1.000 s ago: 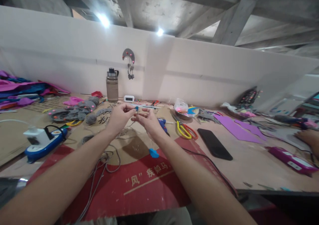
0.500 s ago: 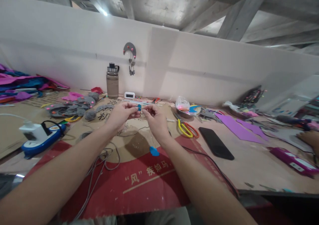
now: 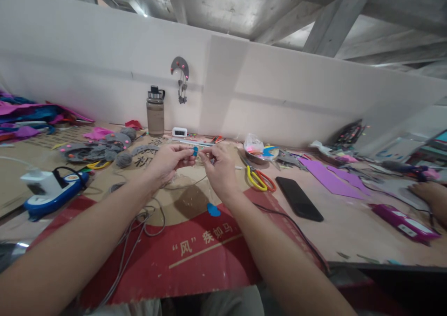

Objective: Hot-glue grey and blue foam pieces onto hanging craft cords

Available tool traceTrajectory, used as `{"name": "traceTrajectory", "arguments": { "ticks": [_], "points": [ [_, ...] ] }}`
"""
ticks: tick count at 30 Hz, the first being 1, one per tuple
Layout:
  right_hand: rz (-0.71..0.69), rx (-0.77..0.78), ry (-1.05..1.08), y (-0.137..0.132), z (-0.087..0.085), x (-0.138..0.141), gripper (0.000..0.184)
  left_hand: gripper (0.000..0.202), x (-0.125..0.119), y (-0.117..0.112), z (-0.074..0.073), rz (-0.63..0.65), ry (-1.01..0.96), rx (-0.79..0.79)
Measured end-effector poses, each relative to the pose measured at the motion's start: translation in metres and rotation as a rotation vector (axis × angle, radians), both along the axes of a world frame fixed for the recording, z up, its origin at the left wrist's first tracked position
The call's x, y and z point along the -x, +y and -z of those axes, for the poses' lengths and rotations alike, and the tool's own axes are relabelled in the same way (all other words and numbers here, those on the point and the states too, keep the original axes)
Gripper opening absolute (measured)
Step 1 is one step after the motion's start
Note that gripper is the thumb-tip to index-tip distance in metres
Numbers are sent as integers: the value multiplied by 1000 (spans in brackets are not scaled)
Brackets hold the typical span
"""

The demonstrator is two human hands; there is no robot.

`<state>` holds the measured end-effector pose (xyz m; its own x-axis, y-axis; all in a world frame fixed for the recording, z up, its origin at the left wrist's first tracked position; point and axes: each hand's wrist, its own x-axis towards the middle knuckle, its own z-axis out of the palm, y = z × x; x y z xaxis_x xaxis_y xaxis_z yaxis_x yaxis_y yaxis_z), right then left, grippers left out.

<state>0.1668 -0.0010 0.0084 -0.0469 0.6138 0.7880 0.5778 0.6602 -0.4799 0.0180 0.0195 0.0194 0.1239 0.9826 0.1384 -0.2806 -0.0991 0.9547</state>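
Observation:
My left hand is closed in a pinch on a small blue felt-like piece. Close beside it, my right hand has its thumb and fingers pressed together at the piece's right edge. Whatever those right fingertips grip is too small to make out. Another blue cut piece shows below, near my right wrist; whether it lies on the cardboard or hangs cannot be told. A thin grey cord lies in loose loops under my left forearm, on red and brown cardboard.
Yellow-and-red-handled scissors, a black phone and purple sheets are to the right. Leftward are a blue power strip and grey yarn balls. A bottle stands by the wall. Another person's hand shows far right.
The whole view has shifted slightly, with things on the table appearing a little farther left. Both hands keep almost the same pose around the small blue piece.

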Motion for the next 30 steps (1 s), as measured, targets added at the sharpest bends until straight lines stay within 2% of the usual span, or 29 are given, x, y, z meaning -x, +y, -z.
{"name": "traceTrajectory", "arguments": {
  "ticks": [7, 18, 30],
  "points": [
    [89, -67, -132, -2, -2, -2, 16, 17, -3, -6, 0, -72, 237, -165],
    [171, -132, -269, -3, -3, -5, 23, 6, -3, -15, -7, -176, 503, -332],
    [179, -141, -280, -2, -3, -4, 23, 8, -2, -17, -9, -198, 603, -353]
  ]
}}
